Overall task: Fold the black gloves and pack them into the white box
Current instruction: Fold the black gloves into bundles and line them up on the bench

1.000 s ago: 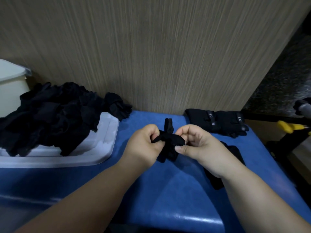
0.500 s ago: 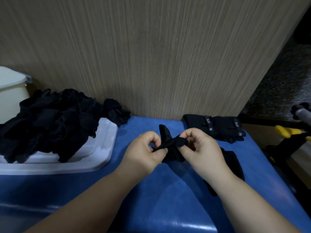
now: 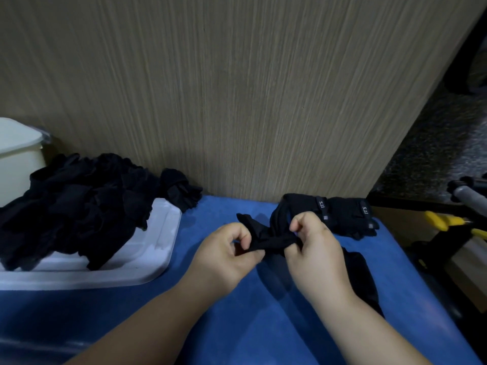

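Over blue table (image 3: 237, 325) I see L hand (image 3: 224, 255) & R hand (image 3: 313, 252), fingers pinching one twisted black glove (image 3: 266, 239) btwn them.

A tall beige wood-grain panel (image 3: 237, 88) fills the back of the view. At the panel's foot, a blue table (image 3: 237, 325) butts against it. To the panel's right lies dark speckled floor (image 3: 432, 154), perhaps stone, though it is too blurred to tell. The light is dim.
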Demonstrator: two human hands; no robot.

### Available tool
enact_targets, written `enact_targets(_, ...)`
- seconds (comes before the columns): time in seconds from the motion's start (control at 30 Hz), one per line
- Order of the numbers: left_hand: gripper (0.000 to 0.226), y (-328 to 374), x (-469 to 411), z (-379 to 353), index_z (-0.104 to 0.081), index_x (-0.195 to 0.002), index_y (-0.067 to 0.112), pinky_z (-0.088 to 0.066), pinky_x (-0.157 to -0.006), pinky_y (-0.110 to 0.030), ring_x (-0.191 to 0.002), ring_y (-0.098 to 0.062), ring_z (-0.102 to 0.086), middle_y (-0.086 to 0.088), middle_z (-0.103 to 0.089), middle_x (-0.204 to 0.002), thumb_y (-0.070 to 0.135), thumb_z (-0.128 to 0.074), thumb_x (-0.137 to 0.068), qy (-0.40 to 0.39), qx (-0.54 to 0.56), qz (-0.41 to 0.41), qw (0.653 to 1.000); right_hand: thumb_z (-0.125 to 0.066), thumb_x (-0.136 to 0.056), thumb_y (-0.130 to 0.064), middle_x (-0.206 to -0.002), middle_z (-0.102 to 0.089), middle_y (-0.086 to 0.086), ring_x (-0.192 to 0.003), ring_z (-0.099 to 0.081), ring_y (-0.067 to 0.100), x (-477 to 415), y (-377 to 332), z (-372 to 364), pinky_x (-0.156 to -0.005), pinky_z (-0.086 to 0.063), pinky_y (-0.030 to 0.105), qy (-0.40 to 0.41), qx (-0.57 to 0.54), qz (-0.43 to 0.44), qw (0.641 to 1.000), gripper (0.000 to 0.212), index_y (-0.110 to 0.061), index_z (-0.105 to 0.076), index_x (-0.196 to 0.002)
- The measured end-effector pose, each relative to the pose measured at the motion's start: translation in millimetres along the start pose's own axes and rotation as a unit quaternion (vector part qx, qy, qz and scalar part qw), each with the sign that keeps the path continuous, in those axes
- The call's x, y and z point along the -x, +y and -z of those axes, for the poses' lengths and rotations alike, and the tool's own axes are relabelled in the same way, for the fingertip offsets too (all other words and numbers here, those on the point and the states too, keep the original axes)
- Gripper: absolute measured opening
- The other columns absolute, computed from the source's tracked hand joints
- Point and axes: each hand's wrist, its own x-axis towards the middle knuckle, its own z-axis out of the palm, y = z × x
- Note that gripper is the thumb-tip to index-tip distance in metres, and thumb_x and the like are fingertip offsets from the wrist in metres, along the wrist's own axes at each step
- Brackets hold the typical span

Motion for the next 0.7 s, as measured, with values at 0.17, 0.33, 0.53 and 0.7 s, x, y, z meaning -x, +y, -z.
enact_targets(0.17,0.038,6,-1,5,-0.052,-0.073,0.011,-0.057,-0.082,-0.034,-0.086,-0.024,-0.072,-0.008,-0.060,-0.080,0.045,-0.066,-0.082,-0.018,0.135,0.115,0.984,-0.053,-0.083,0.003,-0.075,-0.059,0.005,-0.060,-0.062,0.010,-4,2,1,-0.054,-0.047,0.021,-0.002,-0.093,-0.025,0.995,0.035,-0.026,-0.041,-0.069)
enact_targets(0.33,0.090,16,0,6,-0.064,-0.105,0.005,-0.056,-0.064,-0.032,-0.077,-0.025,-0.072,-0.013,-0.071,-0.087,0.076,-0.050,-0.053,-0.072,0.173,0.271,0.944,-0.051,-0.085,0.006,-0.074,-0.062,0.019,-0.054,-0.062,0.010,-1,-4,0,-0.053,-0.046,0.021,-0.051,-0.170,-0.027,0.984,0.029,-0.017,-0.040,-0.072)
enact_targets(0.53,0.032,11,-5,8,-0.066,-0.110,0.004,-0.055,-0.067,-0.033,-0.086,-0.022,-0.071,-0.012,-0.074,-0.097,0.028,-0.060,-0.089,-0.011,0.297,0.259,0.919,-0.063,-0.074,0.004,-0.071,-0.047,-0.012,-0.062,-0.043,0.007,6,0,-10,-0.055,-0.035,0.015,-0.038,-0.089,0.055,0.994,0.042,-0.029,-0.039,-0.062)
enact_targets(0.7,0.020,5,-11,8,-0.061,-0.110,0.002,-0.057,-0.066,-0.039,-0.087,-0.027,-0.071,-0.014,-0.073,-0.099,0.014,-0.053,-0.096,0.087,0.359,0.255,0.893,-0.063,-0.071,0.006,-0.073,-0.043,-0.009,-0.061,-0.043,0.012,7,0,-8,-0.050,-0.034,0.019,0.002,-0.027,0.077,0.997,0.044,-0.025,-0.035,-0.060)
